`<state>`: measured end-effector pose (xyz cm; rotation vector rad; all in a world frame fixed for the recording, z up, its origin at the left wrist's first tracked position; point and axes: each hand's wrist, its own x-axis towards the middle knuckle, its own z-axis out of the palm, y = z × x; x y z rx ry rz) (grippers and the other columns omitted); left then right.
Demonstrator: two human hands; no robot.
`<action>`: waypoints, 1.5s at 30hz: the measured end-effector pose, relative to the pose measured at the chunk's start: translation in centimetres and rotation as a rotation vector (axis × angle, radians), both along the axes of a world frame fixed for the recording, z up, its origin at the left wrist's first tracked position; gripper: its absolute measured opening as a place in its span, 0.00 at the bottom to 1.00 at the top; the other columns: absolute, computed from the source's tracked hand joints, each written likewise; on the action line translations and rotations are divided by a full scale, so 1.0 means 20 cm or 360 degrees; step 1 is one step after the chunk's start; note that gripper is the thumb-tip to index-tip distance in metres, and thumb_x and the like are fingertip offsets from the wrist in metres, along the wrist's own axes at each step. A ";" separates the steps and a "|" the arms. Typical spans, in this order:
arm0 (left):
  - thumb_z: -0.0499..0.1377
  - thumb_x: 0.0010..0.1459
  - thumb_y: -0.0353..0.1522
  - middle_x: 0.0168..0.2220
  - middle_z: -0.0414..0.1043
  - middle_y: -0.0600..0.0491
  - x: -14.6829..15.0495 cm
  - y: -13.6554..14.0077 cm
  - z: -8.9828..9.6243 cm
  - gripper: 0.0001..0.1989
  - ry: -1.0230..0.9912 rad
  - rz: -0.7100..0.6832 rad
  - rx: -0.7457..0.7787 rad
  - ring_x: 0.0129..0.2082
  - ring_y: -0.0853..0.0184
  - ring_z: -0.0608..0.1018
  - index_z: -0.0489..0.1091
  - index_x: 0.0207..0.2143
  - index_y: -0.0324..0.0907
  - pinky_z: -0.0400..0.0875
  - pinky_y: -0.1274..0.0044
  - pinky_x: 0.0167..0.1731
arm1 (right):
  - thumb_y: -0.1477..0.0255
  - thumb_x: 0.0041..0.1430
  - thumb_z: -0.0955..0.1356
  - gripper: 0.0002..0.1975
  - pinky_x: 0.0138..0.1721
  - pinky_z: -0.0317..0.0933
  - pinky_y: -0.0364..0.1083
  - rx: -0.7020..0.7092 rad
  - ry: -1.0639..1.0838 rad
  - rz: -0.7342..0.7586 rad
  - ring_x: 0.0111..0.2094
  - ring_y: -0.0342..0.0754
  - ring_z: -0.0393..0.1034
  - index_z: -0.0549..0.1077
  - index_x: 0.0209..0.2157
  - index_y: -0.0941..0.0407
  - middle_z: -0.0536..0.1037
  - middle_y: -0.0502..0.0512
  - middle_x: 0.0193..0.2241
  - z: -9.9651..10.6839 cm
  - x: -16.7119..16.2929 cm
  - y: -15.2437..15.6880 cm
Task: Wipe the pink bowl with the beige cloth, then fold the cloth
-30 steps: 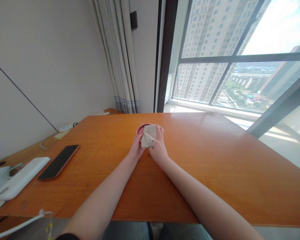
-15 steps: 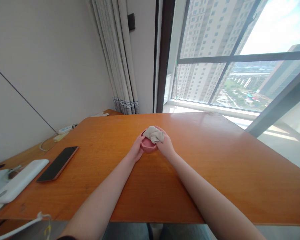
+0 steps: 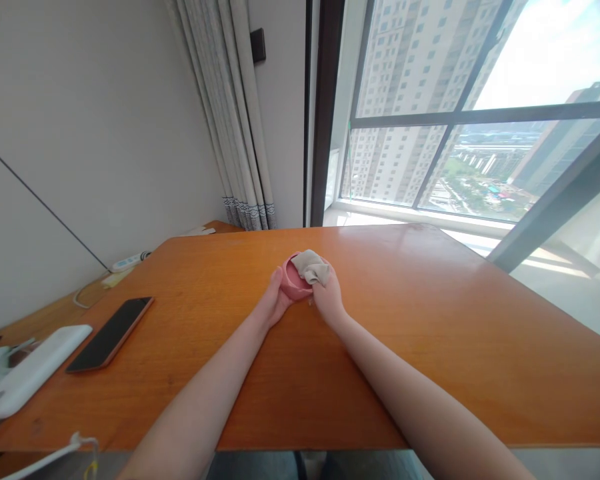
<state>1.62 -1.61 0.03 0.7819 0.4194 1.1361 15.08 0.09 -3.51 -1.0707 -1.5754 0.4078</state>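
A small pink bowl (image 3: 293, 288) is held just above or on the wooden table, tilted slightly toward me. My left hand (image 3: 275, 299) grips its left side, thumb near the rim and fingers underneath. A light grey cloth (image 3: 312, 267) lies bunched over the bowl's right rim and partly inside it. My right hand (image 3: 329, 295) is closed on the cloth at the bowl's right side; some of its fingers are hidden behind cloth and bowl.
The brown wooden table (image 3: 420, 347) spreads around my arms. To the left lie a dark phone (image 3: 111, 335), a white flat device (image 3: 35, 371) and a power strip (image 3: 127, 262). A white cable (image 3: 45, 459) hangs near the front left edge. A window stands beyond the table.
The bowl has turned a little, so more of its inside shows at the left. The cloth and right hand have shifted slightly along the right rim. My view has moved slightly.
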 end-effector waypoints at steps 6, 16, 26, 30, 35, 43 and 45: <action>0.58 0.57 0.38 0.55 0.68 0.48 -0.04 0.04 -0.06 0.21 0.0194 -0.0043 -0.0159 0.52 0.57 0.72 0.66 0.53 0.45 0.73 0.66 0.45 | 0.81 0.48 0.62 0.25 0.57 0.57 0.53 -0.0119 -0.0101 0.0166 0.57 0.52 0.62 0.72 0.48 0.52 0.68 0.54 0.55 0.08 0.08 0.01; 0.55 0.57 0.37 0.51 0.71 0.48 -0.07 0.11 -0.09 0.23 0.0011 0.0304 -0.0024 0.50 0.62 0.73 0.64 0.54 0.42 0.68 0.72 0.50 | 0.78 0.51 0.64 0.29 0.61 0.44 0.67 0.0149 -0.0921 0.0227 0.66 0.63 0.27 0.64 0.57 0.51 0.53 0.53 0.64 0.09 -0.09 -0.13; 0.49 0.57 0.53 0.48 0.73 0.43 -0.10 0.09 -0.08 0.33 0.0024 -0.0074 -0.0157 0.50 0.56 0.74 0.68 0.52 0.37 0.68 0.68 0.49 | 0.78 0.56 0.61 0.09 0.60 0.46 0.63 0.0395 -0.1011 0.0152 0.59 0.57 0.51 0.70 0.38 0.57 0.69 0.61 0.39 0.17 0.01 -0.10; 0.52 0.59 0.46 0.49 0.73 0.47 -0.09 0.09 -0.08 0.25 0.0049 -0.0076 -0.0199 0.49 0.61 0.75 0.67 0.53 0.40 0.68 0.72 0.49 | 0.76 0.56 0.61 0.07 0.62 0.39 0.63 0.0474 -0.1084 0.0180 0.55 0.56 0.55 0.70 0.35 0.56 0.69 0.59 0.37 0.19 0.00 -0.12; 0.52 0.60 0.43 0.46 0.75 0.46 -0.07 0.08 -0.07 0.25 -0.0016 0.0019 -0.0310 0.47 0.63 0.76 0.67 0.53 0.36 0.69 0.74 0.49 | 0.77 0.55 0.62 0.13 0.62 0.35 0.64 0.0368 -0.1089 -0.0006 0.60 0.59 0.47 0.69 0.43 0.58 0.69 0.62 0.43 0.14 -0.10 -0.17; 0.50 0.62 0.42 0.48 0.73 0.44 -0.08 0.08 -0.07 0.25 -0.0115 -0.0113 -0.0229 0.49 0.63 0.75 0.64 0.55 0.35 0.67 0.73 0.51 | 0.76 0.59 0.61 0.07 0.61 0.37 0.61 0.0404 -0.1155 -0.0029 0.41 0.50 0.59 0.69 0.33 0.56 0.69 0.54 0.30 0.15 -0.06 -0.13; 0.49 0.62 0.45 0.48 0.74 0.45 -0.10 0.08 -0.07 0.26 -0.0098 -0.0120 -0.0207 0.47 0.62 0.76 0.64 0.55 0.37 0.69 0.72 0.48 | 0.74 0.59 0.60 0.07 0.60 0.41 0.59 0.0492 -0.1159 0.0073 0.39 0.50 0.58 0.68 0.30 0.55 0.68 0.53 0.29 0.17 0.00 -0.11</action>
